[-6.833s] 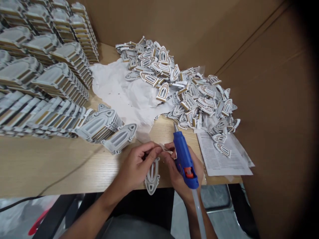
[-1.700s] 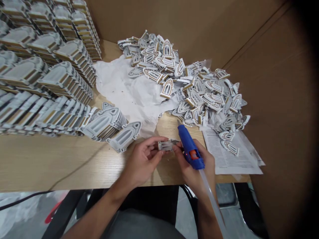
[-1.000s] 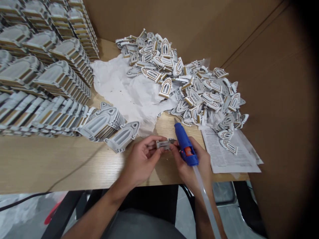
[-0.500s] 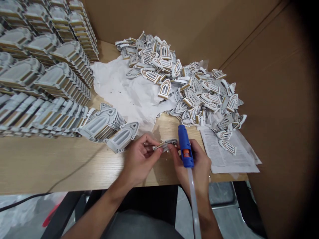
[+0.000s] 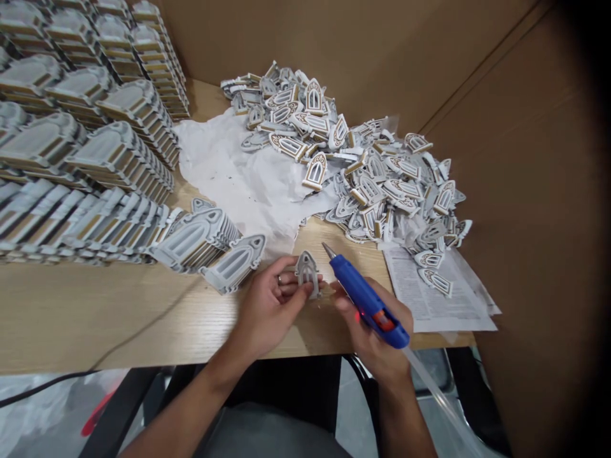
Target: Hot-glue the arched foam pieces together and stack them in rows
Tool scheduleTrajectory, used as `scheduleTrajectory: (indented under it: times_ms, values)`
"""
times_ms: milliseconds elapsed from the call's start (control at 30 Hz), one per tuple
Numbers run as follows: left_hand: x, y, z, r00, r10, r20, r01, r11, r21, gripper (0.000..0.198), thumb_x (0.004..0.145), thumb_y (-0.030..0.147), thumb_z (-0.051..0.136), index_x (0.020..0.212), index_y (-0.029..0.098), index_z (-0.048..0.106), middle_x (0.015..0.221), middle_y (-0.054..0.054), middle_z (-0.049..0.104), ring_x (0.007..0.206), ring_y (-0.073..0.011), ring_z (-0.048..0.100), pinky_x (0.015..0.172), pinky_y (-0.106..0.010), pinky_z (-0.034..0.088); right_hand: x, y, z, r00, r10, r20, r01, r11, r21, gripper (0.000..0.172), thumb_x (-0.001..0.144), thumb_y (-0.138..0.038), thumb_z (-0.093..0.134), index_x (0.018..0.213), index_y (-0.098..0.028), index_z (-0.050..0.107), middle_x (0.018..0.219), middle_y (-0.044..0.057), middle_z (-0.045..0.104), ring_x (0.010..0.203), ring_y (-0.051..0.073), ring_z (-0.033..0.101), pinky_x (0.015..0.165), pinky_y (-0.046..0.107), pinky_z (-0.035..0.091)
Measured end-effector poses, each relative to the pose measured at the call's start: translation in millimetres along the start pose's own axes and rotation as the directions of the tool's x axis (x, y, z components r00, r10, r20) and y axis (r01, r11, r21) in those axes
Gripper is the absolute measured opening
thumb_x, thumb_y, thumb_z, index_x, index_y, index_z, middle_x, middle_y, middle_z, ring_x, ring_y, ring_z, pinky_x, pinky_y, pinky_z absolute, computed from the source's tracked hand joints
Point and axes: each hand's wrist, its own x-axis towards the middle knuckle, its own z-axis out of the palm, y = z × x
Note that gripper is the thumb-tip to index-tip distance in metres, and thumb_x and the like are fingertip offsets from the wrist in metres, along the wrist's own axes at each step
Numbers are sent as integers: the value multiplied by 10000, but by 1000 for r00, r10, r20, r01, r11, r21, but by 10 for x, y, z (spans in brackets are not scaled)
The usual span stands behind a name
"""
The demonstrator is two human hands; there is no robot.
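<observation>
My left hand (image 5: 270,299) pinches a small arched window piece (image 5: 307,267) between thumb and fingers, its plain grey back turned up. My right hand (image 5: 377,337) grips a blue hot glue gun (image 5: 365,296) with a clear glue stick (image 5: 436,385) trailing from its rear. The gun's metal nozzle points up and left, just right of the window piece and apart from it. A red light glows by the gun's handle. Left of my left hand, a leaning window piece (image 5: 235,262) rests by a stack of like pieces (image 5: 193,238).
Loose white-and-gold window pieces (image 5: 382,178) lie heaped on crumpled white paper (image 5: 229,165) and a printed sheet (image 5: 429,302). Tall stacks of pieces (image 5: 86,152) fill the left of the wooden table (image 5: 119,312). Cardboard walls (image 5: 382,51) stand behind and right.
My right hand has let go of the window piece and moved right, tilting the glue gun's nozzle leftward. My left hand has turned the piece upright, its back now showing.
</observation>
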Motion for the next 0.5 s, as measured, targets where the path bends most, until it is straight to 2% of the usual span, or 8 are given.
scheduleTrajectory:
  times_ms: [133,233,367,500]
  values:
    - [0,10,11,1000,-20,-18,20,1000,16,354,878,238,798,1165,179,598,941,-53,808,855,-155,783,796,-205,603,-71,108,-124,988,-104,113,115,988,-98,160,889,-281,814,977,-224,694,831,15,681,717,183,649,662,290,481]
    - [2,8,15,999,-20,-39,22,998,56,350,893,256,789,1174,177,595,918,-47,802,808,-137,766,720,-171,575,-104,166,-151,975,-142,168,159,983,-92,189,885,-289,813,912,-213,642,753,-13,573,650,158,556,605,285,420]
    - [8,0,11,999,-18,-37,20,998,60,395,874,287,811,1183,180,588,901,-47,799,813,-159,771,714,-191,576,-105,177,-141,962,-148,230,172,981,-87,213,891,-292,815,897,-210,618,759,-17,569,646,146,543,599,279,412]
    - [0,2,7,999,-20,-37,23,997,70,403,858,299,827,1170,184,599,910,-48,800,821,-164,770,711,-199,578,-82,171,-124,962,-132,238,156,984,-86,220,905,-311,806,877,-212,613,744,-21,555,638,145,538,590,280,412]
